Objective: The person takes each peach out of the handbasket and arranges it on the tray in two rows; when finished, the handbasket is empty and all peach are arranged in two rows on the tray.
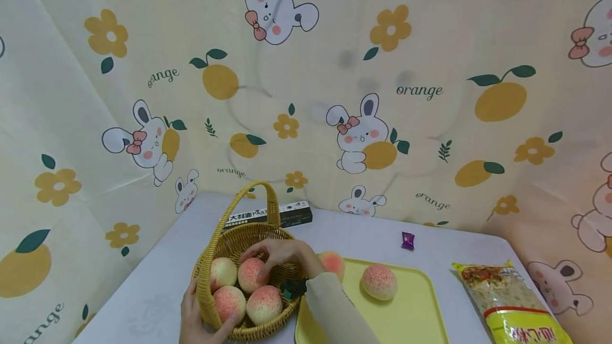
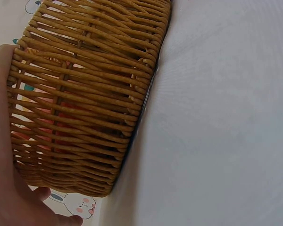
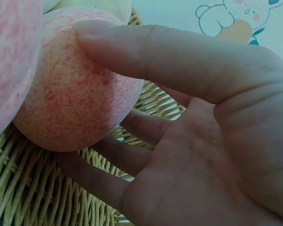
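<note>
A yellow-brown wicker basket (image 1: pixel 268 329) with a tall arched handle holds several pink-and-cream peaches. My left hand (image 1: pixel 195 320) grips the basket's near left side, its thumb over the rim beside a peach (image 1: pixel 229 304). In the left wrist view that hand lies against the woven wall (image 2: pixel 85 94). Inside the basket, my right hand (image 1: pixel 284 254) holds the peach at the back (image 1: pixel 251 274). The right wrist view shows the thumb on top of this peach (image 3: pixel 80 89) and the fingers beneath and behind it, close to the wicker.
A yellow tray (image 1: pixel 411 317) right of the basket bears a peach (image 1: pixel 380 282); another peach (image 1: pixel 333 263) is partly hidden behind the right wrist. A pasta box (image 1: pixel 296 215) lies behind the basket. A purple-wrapped sweet (image 1: pixel 408 240) and a food bag (image 1: pixel 509 301) lie to the right.
</note>
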`<state>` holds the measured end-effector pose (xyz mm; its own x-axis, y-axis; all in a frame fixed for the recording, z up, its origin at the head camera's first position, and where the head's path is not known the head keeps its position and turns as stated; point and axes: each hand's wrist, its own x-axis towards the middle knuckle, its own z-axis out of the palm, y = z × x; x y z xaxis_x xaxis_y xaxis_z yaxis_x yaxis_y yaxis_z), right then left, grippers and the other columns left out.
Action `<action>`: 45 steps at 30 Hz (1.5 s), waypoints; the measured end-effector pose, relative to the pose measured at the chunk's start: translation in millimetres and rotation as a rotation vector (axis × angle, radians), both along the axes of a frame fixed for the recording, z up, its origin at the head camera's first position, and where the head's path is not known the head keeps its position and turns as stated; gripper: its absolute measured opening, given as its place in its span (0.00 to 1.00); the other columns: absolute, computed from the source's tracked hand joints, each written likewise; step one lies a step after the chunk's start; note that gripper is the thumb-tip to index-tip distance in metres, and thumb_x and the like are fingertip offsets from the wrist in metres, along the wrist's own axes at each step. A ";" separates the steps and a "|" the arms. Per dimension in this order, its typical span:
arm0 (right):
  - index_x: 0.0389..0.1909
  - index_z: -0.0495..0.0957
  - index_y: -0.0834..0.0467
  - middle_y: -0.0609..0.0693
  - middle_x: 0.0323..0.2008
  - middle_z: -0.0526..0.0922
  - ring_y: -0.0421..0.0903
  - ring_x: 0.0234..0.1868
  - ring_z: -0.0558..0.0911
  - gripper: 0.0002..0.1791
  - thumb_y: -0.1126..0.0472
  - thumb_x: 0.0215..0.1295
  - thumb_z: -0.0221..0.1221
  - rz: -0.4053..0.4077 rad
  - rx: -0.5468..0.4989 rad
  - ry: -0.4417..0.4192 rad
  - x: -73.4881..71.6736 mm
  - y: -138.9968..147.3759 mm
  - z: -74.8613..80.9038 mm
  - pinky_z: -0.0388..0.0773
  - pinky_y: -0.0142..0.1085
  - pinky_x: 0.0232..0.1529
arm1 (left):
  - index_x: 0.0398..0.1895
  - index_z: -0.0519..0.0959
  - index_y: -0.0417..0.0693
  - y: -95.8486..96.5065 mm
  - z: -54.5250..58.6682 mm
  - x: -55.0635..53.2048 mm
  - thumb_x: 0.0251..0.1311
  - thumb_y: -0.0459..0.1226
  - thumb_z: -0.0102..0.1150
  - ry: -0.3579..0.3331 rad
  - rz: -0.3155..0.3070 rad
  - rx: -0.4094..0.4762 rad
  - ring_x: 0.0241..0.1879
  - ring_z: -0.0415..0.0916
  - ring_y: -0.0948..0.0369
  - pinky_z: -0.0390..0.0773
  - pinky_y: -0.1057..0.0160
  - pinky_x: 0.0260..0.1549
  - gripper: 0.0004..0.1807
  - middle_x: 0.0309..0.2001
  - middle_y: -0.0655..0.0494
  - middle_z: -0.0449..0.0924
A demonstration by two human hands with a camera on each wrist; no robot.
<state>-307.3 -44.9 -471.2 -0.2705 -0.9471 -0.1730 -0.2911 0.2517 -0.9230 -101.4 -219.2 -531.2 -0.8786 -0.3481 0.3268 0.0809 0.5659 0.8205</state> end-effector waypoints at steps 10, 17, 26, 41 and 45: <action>0.67 0.73 0.61 0.51 0.64 0.76 0.40 0.60 0.73 0.33 0.71 0.58 0.68 -0.007 0.021 0.024 -0.8 -1.4 -2.5 0.73 0.30 0.54 | 0.65 0.71 0.48 -1.1 -1.0 1.0 0.48 0.42 0.78 0.007 -0.002 -0.001 0.67 0.51 0.43 0.66 0.36 0.51 0.40 0.70 0.41 0.53; 0.67 0.73 0.60 0.41 0.62 0.76 0.38 0.61 0.73 0.33 0.70 0.59 0.68 -0.006 0.023 0.021 -2.9 -2.1 -3.9 0.73 0.31 0.55 | 0.65 0.71 0.47 -0.8 -0.4 1.2 0.48 0.42 0.78 0.014 -0.003 -0.004 0.67 0.51 0.43 0.67 0.36 0.51 0.39 0.69 0.40 0.53; 0.66 0.74 0.61 0.42 0.59 0.78 0.36 0.56 0.75 0.32 0.70 0.58 0.68 -0.031 -0.013 -0.002 -2.8 -1.2 -6.0 0.75 0.32 0.53 | 0.65 0.71 0.47 -1.3 -0.6 0.5 0.48 0.41 0.79 0.025 -0.003 -0.014 0.67 0.52 0.43 0.68 0.35 0.49 0.39 0.69 0.39 0.53; 0.66 0.74 0.57 0.40 0.57 0.78 0.40 0.50 0.78 0.34 0.63 0.57 0.70 -0.135 -0.126 0.107 -1.5 19.6 26.1 0.75 0.36 0.52 | 0.64 0.73 0.48 -1.2 -4.3 -1.9 0.46 0.41 0.80 0.044 0.004 -0.021 0.67 0.52 0.43 0.66 0.37 0.51 0.39 0.69 0.40 0.55; 0.66 0.75 0.53 0.40 0.59 0.77 0.41 0.52 0.78 0.33 0.63 0.57 0.70 -0.163 -0.141 0.134 -6.6 37.0 34.4 0.75 0.37 0.54 | 0.64 0.73 0.47 -1.6 -4.9 -1.7 0.45 0.40 0.80 0.056 -0.001 -0.023 0.67 0.52 0.43 0.65 0.38 0.52 0.40 0.68 0.40 0.55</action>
<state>-313.9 -8.0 -436.8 -0.4335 -0.9011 0.0055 -0.3795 0.1770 -0.9081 -103.1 -220.8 -536.1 -0.8592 -0.3387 0.3835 0.1272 0.5847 0.8012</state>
